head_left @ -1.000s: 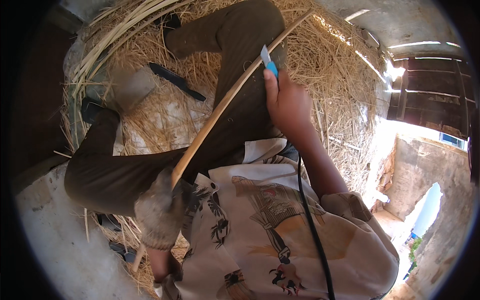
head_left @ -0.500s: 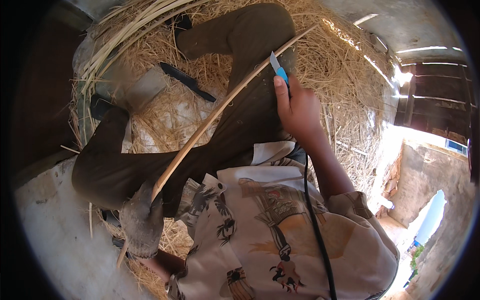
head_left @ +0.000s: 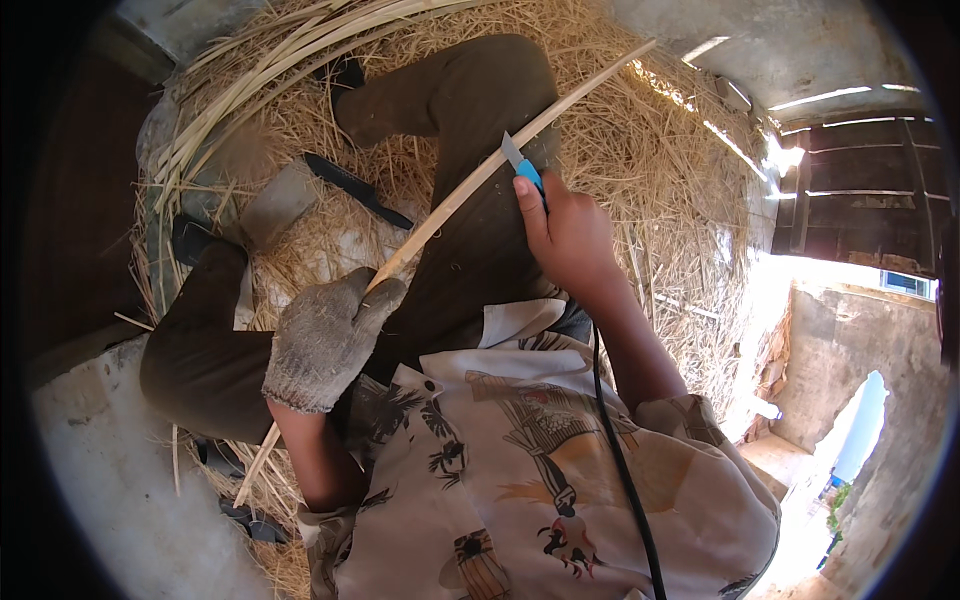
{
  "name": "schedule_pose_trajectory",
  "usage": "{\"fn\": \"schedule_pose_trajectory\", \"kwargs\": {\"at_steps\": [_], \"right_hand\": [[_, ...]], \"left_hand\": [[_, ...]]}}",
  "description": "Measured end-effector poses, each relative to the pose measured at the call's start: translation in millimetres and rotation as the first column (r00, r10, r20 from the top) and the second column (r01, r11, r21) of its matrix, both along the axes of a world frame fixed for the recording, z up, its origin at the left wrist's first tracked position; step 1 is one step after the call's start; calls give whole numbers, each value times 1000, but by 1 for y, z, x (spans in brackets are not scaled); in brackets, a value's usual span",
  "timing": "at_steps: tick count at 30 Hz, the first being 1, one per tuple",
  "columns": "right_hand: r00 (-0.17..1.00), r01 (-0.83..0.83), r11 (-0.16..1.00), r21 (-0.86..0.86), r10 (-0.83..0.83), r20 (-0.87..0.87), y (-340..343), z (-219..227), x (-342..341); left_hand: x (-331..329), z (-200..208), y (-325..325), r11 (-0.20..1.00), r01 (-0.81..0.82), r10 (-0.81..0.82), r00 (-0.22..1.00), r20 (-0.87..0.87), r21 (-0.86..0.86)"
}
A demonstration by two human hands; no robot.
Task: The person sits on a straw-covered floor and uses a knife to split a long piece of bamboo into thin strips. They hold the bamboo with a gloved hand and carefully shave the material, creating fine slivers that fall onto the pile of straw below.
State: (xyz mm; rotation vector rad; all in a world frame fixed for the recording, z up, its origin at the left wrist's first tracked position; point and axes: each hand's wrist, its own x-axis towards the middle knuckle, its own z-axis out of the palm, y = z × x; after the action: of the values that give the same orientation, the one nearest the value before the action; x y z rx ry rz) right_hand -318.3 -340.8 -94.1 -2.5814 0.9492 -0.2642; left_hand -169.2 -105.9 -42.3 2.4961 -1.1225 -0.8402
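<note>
A long pale bamboo strip (head_left: 465,203) slants across my lap, its far end beyond my right knee and its near end below my left arm. My left hand (head_left: 325,335), in a worn grey knit glove, is closed around the strip, thumb along it. In my bare right hand (head_left: 567,232) is a blue-handled utility knife (head_left: 524,172). Its blade lies against or right beside the strip over my right thigh; contact is hard to tell.
A dark-handled machete (head_left: 355,190) with a broad blade lies between my legs on straw-like shavings (head_left: 690,235). Long split strips (head_left: 250,65) are bunched at the far left. A black cord (head_left: 612,440) runs down my shirt.
My left hand has moved up and forward along the strip, from beside my left thigh toward the middle of my lap. The knife has shifted a little left and nearer in view.
</note>
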Motion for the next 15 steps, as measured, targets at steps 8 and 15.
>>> {"fn": "schedule_pose_trajectory", "kwargs": {"at_steps": [8,15], "right_hand": [[995,28,995,-96,-37,-89,9,3,5],[996,26,993,-115,-35,-82,8,-2,5]], "left_hand": [[-3,-12,9,997,-51,42,989,-144,-62],[-7,-4,39,995,-103,100,976,-195,-9]]}}
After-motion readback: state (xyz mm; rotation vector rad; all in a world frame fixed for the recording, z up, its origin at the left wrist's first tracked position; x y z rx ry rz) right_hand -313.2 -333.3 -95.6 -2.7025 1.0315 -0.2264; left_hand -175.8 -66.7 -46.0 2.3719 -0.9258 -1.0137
